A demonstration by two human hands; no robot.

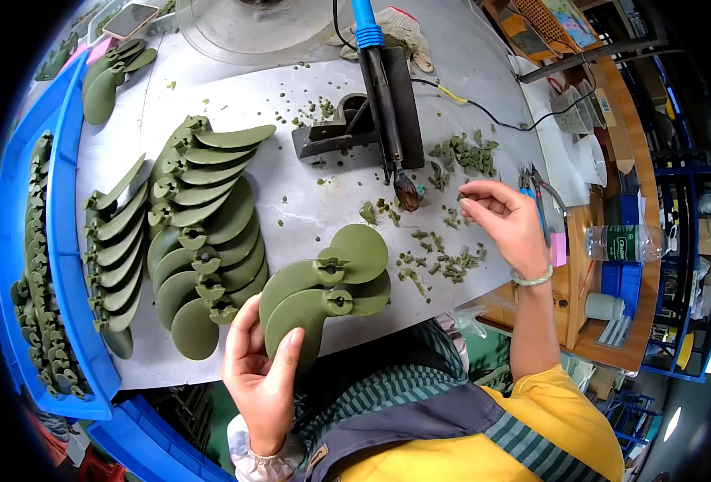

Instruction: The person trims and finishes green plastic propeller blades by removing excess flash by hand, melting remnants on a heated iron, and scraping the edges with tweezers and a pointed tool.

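My left hand (263,386) grips two olive-green plastic propellers (335,301), thumb on top of the lower blade. They lie one over the other, hubs toward the middle of the table. My right hand (504,221) is raised to the right of them, thumb and fingers pinched together. A dark speck shows at its fingertips, too small to make out. Between the hands are small green plastic offcuts (452,265). Beyond the propellers stands a black clamped tool (386,112) with a blue cable and a brown, brush-like tip (406,193).
Rows of stacked propellers (211,233) cover the table's left side. A blue bin (78,297) at the far left holds more. Another offcut pile (468,153), pliers (544,193) and a glove (399,36) lie farther back. A plastic bottle (624,243) is on the wooden shelf at right.
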